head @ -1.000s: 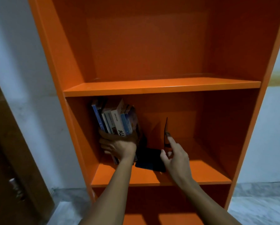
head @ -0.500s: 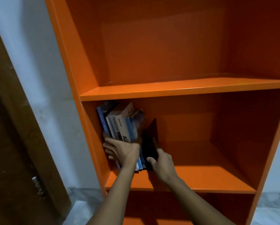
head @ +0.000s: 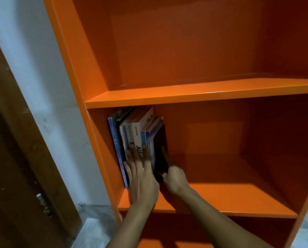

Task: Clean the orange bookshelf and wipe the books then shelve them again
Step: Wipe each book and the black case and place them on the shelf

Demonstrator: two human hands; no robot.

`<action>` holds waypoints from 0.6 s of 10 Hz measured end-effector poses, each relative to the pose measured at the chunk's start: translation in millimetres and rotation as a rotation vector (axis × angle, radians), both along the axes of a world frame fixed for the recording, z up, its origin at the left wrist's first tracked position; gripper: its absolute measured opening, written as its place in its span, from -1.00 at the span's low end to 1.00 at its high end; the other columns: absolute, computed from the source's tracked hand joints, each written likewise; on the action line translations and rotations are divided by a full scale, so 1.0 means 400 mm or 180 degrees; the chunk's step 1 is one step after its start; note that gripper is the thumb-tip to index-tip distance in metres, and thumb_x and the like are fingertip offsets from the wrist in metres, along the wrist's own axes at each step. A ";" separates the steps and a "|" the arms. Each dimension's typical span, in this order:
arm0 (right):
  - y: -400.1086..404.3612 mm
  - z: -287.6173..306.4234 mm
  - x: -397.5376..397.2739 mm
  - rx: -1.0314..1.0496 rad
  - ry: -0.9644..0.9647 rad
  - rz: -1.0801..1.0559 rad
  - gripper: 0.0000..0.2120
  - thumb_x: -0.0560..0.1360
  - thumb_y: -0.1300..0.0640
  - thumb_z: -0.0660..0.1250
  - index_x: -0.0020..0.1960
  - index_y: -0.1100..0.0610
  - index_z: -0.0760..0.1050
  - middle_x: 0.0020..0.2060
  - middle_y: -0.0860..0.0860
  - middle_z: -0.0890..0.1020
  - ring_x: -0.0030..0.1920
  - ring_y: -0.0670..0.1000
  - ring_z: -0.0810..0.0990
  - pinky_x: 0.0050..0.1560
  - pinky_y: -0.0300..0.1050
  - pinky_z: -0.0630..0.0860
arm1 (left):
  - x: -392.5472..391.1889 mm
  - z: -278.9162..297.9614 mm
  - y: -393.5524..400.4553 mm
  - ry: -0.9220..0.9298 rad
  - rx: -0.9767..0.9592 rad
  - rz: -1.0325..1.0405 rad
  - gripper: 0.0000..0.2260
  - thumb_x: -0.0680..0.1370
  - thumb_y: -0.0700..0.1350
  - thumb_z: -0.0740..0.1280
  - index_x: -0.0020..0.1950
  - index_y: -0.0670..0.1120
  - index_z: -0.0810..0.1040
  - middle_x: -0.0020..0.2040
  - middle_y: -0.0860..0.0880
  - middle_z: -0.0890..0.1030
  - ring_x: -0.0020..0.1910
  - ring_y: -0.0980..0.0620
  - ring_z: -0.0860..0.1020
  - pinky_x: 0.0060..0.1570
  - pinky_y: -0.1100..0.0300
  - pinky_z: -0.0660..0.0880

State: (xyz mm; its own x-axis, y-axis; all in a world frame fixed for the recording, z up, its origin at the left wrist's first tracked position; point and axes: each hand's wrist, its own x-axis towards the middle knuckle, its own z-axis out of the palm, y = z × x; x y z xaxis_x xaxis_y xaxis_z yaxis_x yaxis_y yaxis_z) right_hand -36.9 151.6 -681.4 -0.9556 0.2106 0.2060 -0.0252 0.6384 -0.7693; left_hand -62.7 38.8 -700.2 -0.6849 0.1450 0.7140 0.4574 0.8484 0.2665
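Orange bookshelf (head: 194, 97), laminate finish, glossy on the shelf edges; head view looks down into two compartments. Upper compartment: bare orange board. Lower compartment: row of books (head: 131, 133) standing on the lower shelf, packed at the far left, first spine just beside the left side panel, row leaning slightly to the right at the top. Spines blue, grey and white; one white spine carries dark lettering, not legible. Last in the row, on the right: dark book (head: 161, 140), near-black cover, upright, touching the blue spine next to it.

Left hand (head: 142, 176): flat, fingers spread and extended, palm pressed against the spines of the row, covering their lower part. Not curled around anything.

Right hand (head: 174, 178): at the dark book, one finger stretched up along its right cover, thumb at the lower front edge; pinching the book's lower corner loosely. Motion blur on both hands, so exact finger contact is uncertain.

Rest of lower shelf, right of the hands: bare board, shadowed at the back. Both forearms enter from the bottom edge, bare.

Surroundings: pale wall (head: 42, 86) left of the shelf, brown wooden door (head: 15, 167) at far left, light marbled floor (head: 94, 228) below
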 end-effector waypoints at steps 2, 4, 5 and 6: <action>0.007 -0.003 -0.033 -0.0136 0.0052 0.0115 -0.26 0.59 0.36 0.20 0.61 0.00 -0.09 0.52 0.06 0.30 0.43 0.16 0.40 -0.04 -0.37 0.46 | -0.043 0.001 -0.018 -0.0118 -0.0546 0.0050 0.12 0.33 -0.35 0.46 0.62 -0.06 -0.28 0.59 -0.21 -0.38 0.59 -0.17 -0.32 0.52 -0.32 -0.02; 0.014 -0.026 -0.080 -0.0007 0.0445 0.0042 -0.46 0.67 0.25 0.17 0.60 0.08 0.09 0.49 0.00 0.33 0.46 0.06 0.37 0.04 -0.62 0.32 | -0.038 0.018 -0.008 -0.0460 -0.0686 0.0136 0.10 0.44 -0.28 0.38 0.54 -0.01 -0.50 0.47 -0.25 -0.57 0.55 -0.26 -0.36 0.51 -0.30 -0.25; -0.025 0.039 -0.009 -0.0182 -0.0013 -0.0204 -0.48 0.64 0.37 0.16 0.57 0.21 0.14 0.48 0.18 0.33 0.40 0.11 0.41 -0.31 -0.66 0.32 | -0.013 0.035 -0.017 -0.0526 -0.0654 0.0100 0.01 0.48 -0.27 0.32 0.56 -0.01 -0.46 0.45 -0.23 -0.60 0.53 -0.22 -0.44 0.51 -0.25 -0.32; -0.015 0.037 -0.013 -0.0258 -0.0241 -0.0116 -0.52 0.63 0.38 0.16 0.53 0.30 0.17 0.46 0.22 0.34 0.41 0.20 0.39 -0.36 -0.60 0.32 | 0.010 0.025 -0.027 -0.0590 -0.0722 -0.0016 -0.08 0.51 -0.25 0.27 0.60 0.00 -0.36 0.47 -0.19 -0.59 0.48 -0.18 -0.55 0.51 -0.24 -0.33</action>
State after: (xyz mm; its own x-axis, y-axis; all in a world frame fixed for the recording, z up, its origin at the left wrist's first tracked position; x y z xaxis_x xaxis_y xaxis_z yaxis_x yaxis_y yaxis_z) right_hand -42.2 145.7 -666.4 -0.9592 0.2585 0.1142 0.0572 0.5733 -0.8173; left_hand -58.7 27.9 -690.2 -0.7995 0.2904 0.5257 0.4230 0.8937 0.1496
